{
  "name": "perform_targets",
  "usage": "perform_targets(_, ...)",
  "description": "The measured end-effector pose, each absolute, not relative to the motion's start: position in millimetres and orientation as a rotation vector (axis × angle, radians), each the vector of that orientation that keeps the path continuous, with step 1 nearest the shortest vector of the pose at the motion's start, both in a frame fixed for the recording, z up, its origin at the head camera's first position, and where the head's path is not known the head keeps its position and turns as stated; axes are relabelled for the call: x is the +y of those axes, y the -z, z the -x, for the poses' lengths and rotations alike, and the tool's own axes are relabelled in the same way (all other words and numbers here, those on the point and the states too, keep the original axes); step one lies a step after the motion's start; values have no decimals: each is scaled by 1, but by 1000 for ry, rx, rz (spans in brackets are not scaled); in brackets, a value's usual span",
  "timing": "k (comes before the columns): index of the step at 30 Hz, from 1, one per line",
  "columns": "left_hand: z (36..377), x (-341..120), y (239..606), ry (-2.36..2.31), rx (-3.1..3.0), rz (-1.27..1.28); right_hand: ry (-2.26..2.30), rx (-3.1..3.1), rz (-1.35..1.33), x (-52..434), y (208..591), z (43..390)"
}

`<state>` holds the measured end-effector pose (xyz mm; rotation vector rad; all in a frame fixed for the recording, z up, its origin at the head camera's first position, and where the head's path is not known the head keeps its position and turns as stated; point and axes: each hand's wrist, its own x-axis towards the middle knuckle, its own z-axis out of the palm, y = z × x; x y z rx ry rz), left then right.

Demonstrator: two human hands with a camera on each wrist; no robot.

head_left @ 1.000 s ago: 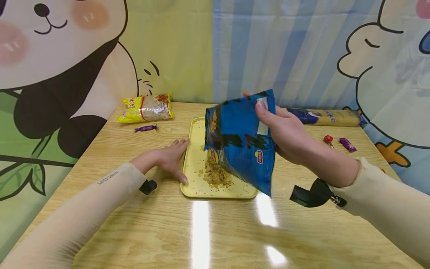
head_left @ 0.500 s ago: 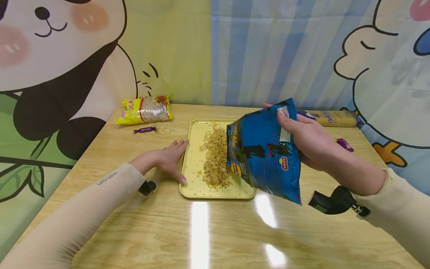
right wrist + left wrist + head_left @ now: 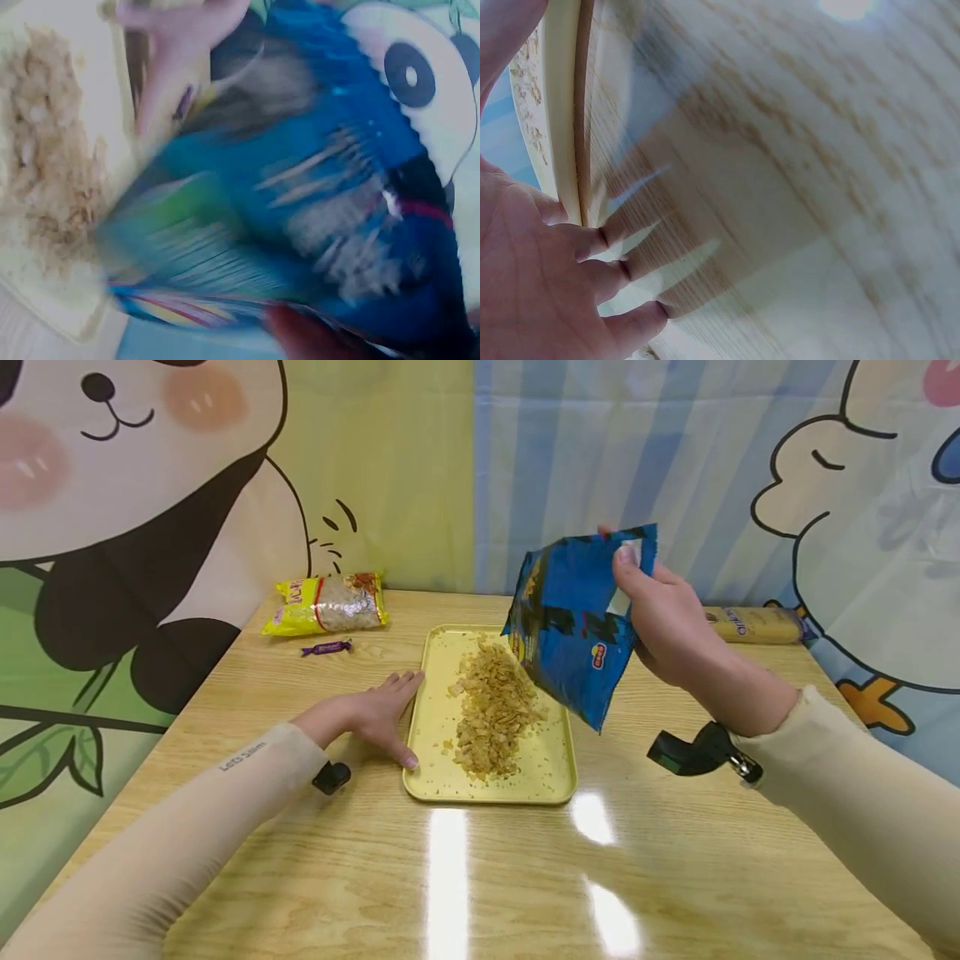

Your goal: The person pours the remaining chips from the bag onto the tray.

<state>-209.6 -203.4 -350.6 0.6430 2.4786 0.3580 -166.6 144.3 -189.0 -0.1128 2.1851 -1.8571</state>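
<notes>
My right hand (image 3: 671,622) grips a blue chip bag (image 3: 577,618) by its edge, thumb on the near face. The bag hangs tilted above the back right of a yellow tray (image 3: 551,768), its lower left end toward the tray. A heap of crushed chips (image 3: 491,714) runs lengthwise down the tray. Beside the tray's left rim rests my left hand (image 3: 378,718), fingers straight and thumb touching the edge. The left wrist view shows that hand's fingers (image 3: 637,326) against the tabletop next to the rim. In the right wrist view the bag (image 3: 300,202) is motion-blurred.
A yellow and clear snack bag (image 3: 326,603) lies at the back left, with a purple wrapped candy (image 3: 327,647) in front. At the back right a long yellow package (image 3: 757,624) is partly hidden by my right hand. A printed curtain (image 3: 570,468) stands behind the table.
The bag first moved right, uncovering the chip heap, then rose and came slightly back left. More chips show on the tray. The left hand stayed at the rim.
</notes>
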Motion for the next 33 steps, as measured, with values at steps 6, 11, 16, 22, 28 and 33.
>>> perform_targets(6,210,-202,351,-346,2480,-647,1877,2269,144,124,194,196)
perform_targets(11,210,-200,350,-334,2478,-643,1777,2373,195,111,198,216)
perform_targets(16,211,-199,349,-333,2478,-643,1772,2415,261,96,197,225)
perform_targets(22,211,-199,348,-333,2485,-646,1826,2367,348,74,199,228)
perform_targets(28,210,-200,349,-351,2482,-645,1713,2361,355,62,202,221)
perform_targets(33,209,-202,347,-335,2483,-635,1705,2306,257,67,195,204)
